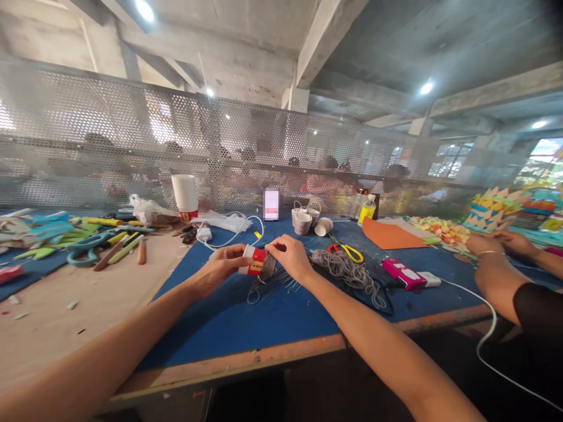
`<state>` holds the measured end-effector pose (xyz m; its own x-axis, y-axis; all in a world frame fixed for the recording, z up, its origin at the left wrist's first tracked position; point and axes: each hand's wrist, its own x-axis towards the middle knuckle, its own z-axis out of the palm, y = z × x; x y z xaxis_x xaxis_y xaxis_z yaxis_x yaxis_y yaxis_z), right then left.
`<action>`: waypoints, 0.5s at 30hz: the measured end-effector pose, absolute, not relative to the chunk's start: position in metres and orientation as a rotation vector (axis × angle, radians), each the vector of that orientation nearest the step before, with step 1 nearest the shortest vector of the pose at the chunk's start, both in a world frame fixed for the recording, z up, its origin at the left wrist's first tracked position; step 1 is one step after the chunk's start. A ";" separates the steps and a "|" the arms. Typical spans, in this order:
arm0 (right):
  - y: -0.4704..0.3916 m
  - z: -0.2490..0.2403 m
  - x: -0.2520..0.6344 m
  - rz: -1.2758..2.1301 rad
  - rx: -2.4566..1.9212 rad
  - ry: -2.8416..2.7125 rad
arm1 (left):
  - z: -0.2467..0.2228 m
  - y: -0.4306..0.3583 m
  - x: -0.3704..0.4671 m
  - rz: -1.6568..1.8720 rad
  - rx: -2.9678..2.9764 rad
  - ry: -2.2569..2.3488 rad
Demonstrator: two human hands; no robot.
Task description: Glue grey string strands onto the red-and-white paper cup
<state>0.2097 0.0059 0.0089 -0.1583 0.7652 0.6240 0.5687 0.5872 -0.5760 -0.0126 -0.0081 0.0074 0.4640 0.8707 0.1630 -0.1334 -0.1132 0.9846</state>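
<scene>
My left hand (220, 268) is closed around a red and white paper cup (254, 264), which lies tilted on its side just above the blue table. Grey cord (268, 268) covers one end of the cup. At that end, the fingers of my right hand (289, 257) are pinched together on the cord; their tips are partly hidden. A loop of cord hangs below the cup. To the right lies a tangled heap of grey cord (352, 272), with yellow-and-red-handled scissors (352, 253) just behind it.
Behind stand a phone (271, 204), several small cord-covered cups (302, 223), a stack of white cups (185, 196) and a yellow bottle (366, 211). Teal scissors (88, 249) and tools lie left. A magenta device (403, 274) with a cable and another person's hands (488, 246) are right.
</scene>
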 end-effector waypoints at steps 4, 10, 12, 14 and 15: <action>0.008 0.008 0.210 0.285 -1.049 -1.810 | 0.006 -0.006 -0.014 0.986 1.435 0.693; 0.006 0.014 0.213 0.295 -0.975 -1.804 | 0.007 -0.005 -0.013 1.053 1.399 0.670; 0.006 0.013 0.214 0.301 -0.973 -1.794 | 0.008 -0.005 -0.012 1.080 1.372 0.669; 0.008 0.011 0.217 0.319 -0.979 -1.781 | 0.010 -0.005 -0.012 1.103 1.334 0.661; 0.008 0.010 0.218 0.339 -0.983 -1.776 | 0.010 -0.005 -0.011 1.119 1.316 0.657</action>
<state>0.2178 0.0081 0.0099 -0.1332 0.7506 0.6472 0.4593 0.6254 -0.6308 -0.0114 -0.0052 0.0104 0.3720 0.9048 0.2072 -0.2596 -0.1130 0.9591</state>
